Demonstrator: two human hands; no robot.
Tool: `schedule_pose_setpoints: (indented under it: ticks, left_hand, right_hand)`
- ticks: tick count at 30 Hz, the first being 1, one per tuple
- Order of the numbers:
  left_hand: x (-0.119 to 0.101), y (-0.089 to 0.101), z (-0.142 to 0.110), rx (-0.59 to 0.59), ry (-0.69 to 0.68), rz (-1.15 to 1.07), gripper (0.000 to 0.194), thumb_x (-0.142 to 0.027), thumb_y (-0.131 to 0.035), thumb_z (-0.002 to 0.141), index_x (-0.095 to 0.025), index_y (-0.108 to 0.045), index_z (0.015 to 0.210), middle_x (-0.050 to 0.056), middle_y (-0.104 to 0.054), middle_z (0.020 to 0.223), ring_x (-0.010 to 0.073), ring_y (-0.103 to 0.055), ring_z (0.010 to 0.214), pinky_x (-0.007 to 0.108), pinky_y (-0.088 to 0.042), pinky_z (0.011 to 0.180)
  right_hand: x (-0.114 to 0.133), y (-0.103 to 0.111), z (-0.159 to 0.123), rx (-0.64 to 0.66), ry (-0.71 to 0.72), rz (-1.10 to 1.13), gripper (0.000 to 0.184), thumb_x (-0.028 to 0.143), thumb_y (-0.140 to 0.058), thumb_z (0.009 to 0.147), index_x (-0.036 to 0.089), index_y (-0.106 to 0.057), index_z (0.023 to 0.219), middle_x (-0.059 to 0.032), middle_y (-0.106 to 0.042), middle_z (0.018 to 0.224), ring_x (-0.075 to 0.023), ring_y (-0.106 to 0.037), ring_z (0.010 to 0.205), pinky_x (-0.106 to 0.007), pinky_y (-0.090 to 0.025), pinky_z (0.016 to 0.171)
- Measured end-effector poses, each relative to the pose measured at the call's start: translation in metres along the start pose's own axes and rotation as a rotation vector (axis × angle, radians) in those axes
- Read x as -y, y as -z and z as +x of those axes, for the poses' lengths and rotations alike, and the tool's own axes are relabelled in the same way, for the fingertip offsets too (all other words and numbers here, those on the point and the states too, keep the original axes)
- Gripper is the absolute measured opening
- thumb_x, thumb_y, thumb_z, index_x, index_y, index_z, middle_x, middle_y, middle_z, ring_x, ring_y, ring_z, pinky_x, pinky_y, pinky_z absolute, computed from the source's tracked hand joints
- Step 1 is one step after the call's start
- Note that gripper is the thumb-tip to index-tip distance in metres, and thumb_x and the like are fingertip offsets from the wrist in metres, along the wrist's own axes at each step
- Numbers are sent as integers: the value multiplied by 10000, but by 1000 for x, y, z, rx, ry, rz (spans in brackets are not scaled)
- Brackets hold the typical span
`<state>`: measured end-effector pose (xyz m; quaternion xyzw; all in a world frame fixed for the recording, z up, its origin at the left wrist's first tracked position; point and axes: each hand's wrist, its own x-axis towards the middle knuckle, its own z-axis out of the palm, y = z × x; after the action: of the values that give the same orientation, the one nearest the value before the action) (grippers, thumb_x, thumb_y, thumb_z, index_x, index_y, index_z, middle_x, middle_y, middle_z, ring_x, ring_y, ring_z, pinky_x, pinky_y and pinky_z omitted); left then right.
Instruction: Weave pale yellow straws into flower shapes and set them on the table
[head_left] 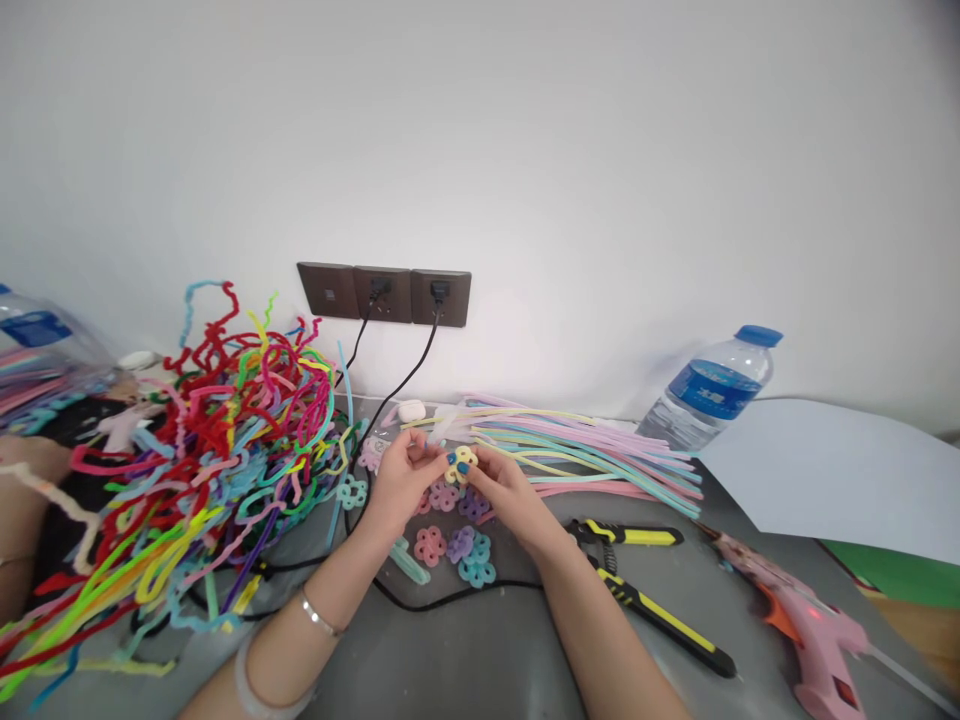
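Observation:
Between my two hands is a small yellow pipe-cleaner flower (461,465), held up over the table. My left hand (407,478) pinches its left side, thumb in front. From the right, my right hand (506,490) grips it with thumb and fingers. Just below lie more looped flowers: a pink flower (430,546), a purple flower (460,544), a blue flower (478,562) and a mint flower (351,491). A folded mint pipe-cleaner piece (409,562) rests beside them.
A tangled heap of coloured pipe cleaners (225,430) covers the left. Straight pastel pipe cleaners (600,455) lie behind my hands. At right are yellow-black pliers (652,600), a pink glue gun (802,620), a water bottle (709,390) and white paper (832,480). A black cable (427,605) crosses the table.

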<state>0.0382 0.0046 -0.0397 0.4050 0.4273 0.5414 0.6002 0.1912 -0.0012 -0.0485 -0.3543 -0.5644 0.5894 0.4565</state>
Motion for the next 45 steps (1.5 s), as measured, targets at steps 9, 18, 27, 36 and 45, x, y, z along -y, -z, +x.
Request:
schedule_pose_setpoints:
  ticks: [9,18,27,36,45]
  left_hand:
    - [-2,0,2,75,109,115,357,-436,-750,639,-147,-644,819,9,-638,730,123,-579,634,223,-459,549]
    - [-7,3,2,106,59,275,203,-352,-678,682,-161,-624,726,-49,-500,579,78,-414,501,197,-300,459]
    - [-5,-5,-5,122,246,0,277,-386,-748,639,-168,-622,756,-26,-550,638,84,-455,532,202,-273,437]
    - [-7,-12,-8,158,327,-259,283,-319,-814,589,-139,-638,717,-30,-513,639,70,-411,543,214,-304,468]
    - [-4,-4,-4,145,269,-115,292,-380,-770,656,-153,-634,778,-25,-533,663,76,-462,556,191,-327,473]
  right_hand:
    - [-4,2,1,-114,-102,75,355,533,-672,763,189,-617,833,-4,-548,716,-131,-426,613,-245,-286,541]
    - [-4,0,2,-66,-73,77,331,493,-727,729,190,-611,796,8,-568,698,-133,-473,627,-263,-354,604]
    - [3,0,-1,9,1,47,292,464,-683,792,191,-581,774,11,-544,722,-140,-483,672,-267,-375,640]
    - [4,0,-1,-25,8,58,324,513,-670,786,204,-572,788,-14,-577,766,-177,-533,734,-297,-427,694]
    - [3,1,-2,-55,-17,10,322,514,-634,814,195,-585,809,-11,-550,757,-160,-485,699,-279,-397,662]
